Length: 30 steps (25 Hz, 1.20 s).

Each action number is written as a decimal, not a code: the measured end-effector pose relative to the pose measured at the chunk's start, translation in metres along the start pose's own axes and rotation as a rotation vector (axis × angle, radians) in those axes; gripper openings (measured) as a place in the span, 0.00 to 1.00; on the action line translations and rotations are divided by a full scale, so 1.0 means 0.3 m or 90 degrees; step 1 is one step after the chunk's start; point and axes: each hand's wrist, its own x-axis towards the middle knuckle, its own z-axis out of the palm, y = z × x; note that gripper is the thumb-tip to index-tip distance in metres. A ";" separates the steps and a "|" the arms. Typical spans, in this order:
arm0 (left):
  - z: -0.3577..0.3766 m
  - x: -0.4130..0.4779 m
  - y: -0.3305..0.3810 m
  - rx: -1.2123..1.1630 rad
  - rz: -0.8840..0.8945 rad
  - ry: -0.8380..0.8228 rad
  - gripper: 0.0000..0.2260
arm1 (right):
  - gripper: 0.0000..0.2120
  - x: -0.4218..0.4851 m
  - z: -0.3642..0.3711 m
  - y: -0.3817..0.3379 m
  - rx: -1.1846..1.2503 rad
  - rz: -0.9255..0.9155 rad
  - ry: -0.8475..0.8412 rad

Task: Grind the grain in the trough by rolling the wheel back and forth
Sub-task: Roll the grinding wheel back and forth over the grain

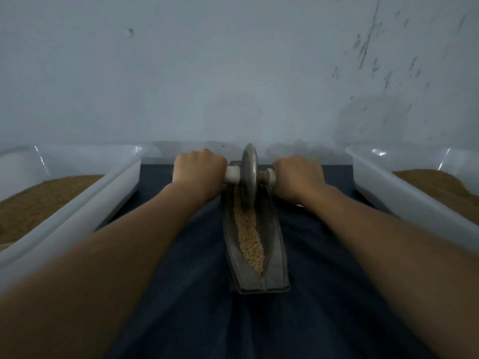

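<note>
Head camera: a dull grey metal wheel [249, 174], disc-shaped and upright, stands at the far end of a long, boat-shaped metal trough [255, 244] on dark blue cloth [197, 268]. A pale cylindrical axle handle [232, 174] runs through it. The left hand [199, 171] is clenched round the handle left of the disc; the right hand [298, 177] grasps the opposite end. Coarse tan grain [250, 237] lies along the trough groove, nearer the person than both grips. White plastic tubs [77, 203] of brown powder flank the hands.

Grey metal wheel [249, 177] and trough [272, 255], tan grain [250, 239], dark blue cloth [197, 294], white tubs [77, 211].
</note>
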 end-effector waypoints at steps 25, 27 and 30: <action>0.044 -0.083 -0.012 -0.037 -0.044 0.025 0.04 | 0.04 -0.047 0.004 -0.012 -0.100 -0.033 0.101; 0.015 0.007 -0.008 -0.050 -0.032 -0.036 0.07 | 0.07 0.017 -0.008 -0.024 -0.062 0.012 0.022; 0.007 -0.095 -0.041 -0.040 0.033 0.019 0.05 | 0.03 -0.095 0.001 0.024 -0.085 -0.085 0.081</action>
